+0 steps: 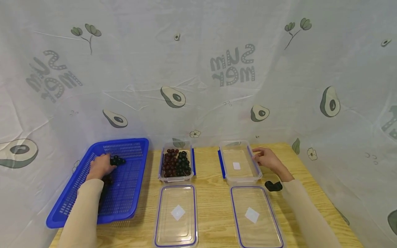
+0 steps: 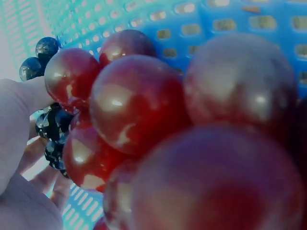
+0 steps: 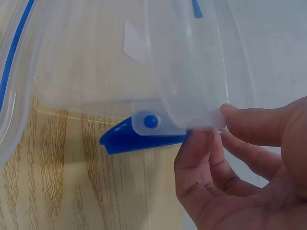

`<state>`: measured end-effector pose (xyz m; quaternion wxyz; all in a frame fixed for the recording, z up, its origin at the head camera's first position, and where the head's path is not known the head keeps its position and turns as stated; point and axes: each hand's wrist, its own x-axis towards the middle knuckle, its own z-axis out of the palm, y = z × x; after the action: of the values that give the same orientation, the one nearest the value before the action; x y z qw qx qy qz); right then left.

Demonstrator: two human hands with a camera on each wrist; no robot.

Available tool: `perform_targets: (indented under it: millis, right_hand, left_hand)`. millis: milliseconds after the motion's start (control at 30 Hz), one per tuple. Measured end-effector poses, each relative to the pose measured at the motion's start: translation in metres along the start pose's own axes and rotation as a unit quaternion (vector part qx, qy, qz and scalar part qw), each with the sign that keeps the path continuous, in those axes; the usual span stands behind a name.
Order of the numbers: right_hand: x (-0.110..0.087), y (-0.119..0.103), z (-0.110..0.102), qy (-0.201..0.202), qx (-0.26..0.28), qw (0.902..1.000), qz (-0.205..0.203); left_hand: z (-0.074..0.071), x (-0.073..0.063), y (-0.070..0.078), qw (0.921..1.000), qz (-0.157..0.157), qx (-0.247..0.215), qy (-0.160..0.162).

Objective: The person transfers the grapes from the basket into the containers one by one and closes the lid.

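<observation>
Inside the blue basket [image 1: 142,179], my left hand [image 1: 100,167] reaches down and grips a bunch of dark grapes [image 1: 118,160]. The left wrist view shows these dark grapes [image 2: 55,124] between thumb and fingers, with large red grapes [image 2: 139,103] close in front. My right hand [image 1: 268,159] pinches the right rim of a clear plastic container [image 1: 243,180], thumb on the edge and fingers under it, beside a blue latch [image 3: 144,139] in the right wrist view. A white label [image 1: 236,166] shows in this container.
A second clear container [image 1: 176,179] in the middle holds red and dark grapes side by side. Two clear lids [image 1: 176,230] [image 1: 260,234] with blue seals lie in front of the containers. A small black object [image 1: 273,186] lies by the right forearm. A printed curtain hangs behind the table.
</observation>
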<state>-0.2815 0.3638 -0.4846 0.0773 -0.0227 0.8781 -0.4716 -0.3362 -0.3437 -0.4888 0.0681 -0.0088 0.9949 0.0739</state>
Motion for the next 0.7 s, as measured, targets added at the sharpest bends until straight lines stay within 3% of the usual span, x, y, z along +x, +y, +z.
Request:
perform_targets:
  millis: [333,700]
  right_hand:
    - [-0.001,-0.001,0.000,-0.003,0.015,0.9999,0.001]
    - [-0.003,-0.002,-0.001,-0.002,0.009,0.9999,0.005]
  left_hand:
    - [-0.002,0.004,0.000,0.9993,-0.001,-0.017,-0.034]
    - [-0.013,-0.002,-0.001,0.9976,0.006,-0.047,-0.051]
